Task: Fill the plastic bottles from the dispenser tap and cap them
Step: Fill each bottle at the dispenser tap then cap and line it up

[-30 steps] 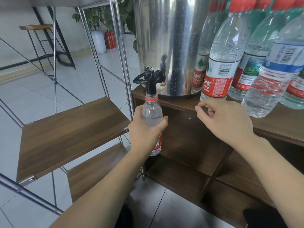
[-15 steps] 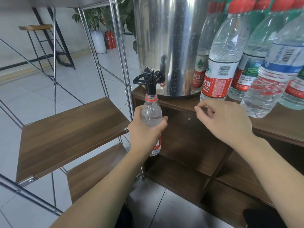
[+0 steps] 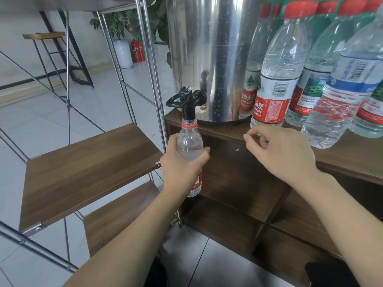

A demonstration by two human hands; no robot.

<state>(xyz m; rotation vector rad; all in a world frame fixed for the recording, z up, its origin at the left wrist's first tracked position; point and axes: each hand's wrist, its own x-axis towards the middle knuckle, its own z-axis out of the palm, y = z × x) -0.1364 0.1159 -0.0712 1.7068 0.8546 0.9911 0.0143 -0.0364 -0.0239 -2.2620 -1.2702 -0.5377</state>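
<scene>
**One head-worn view, looking forward and down**

A single wide-angle camera sits on the person's head and looks forward and downward. Both forearms reach in from the bottom edge. It is close to the surface (image 3: 342,160), whose edge crosses the right half, and to the dispenser (image 3: 207,48), cropped at the top. To the left it reaches over the shelves (image 3: 83,168) to the floor (image 3: 41,112). Lines bend near the borders.

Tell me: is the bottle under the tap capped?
No: the bottle in the left hand has its open neck on the tap.
</scene>
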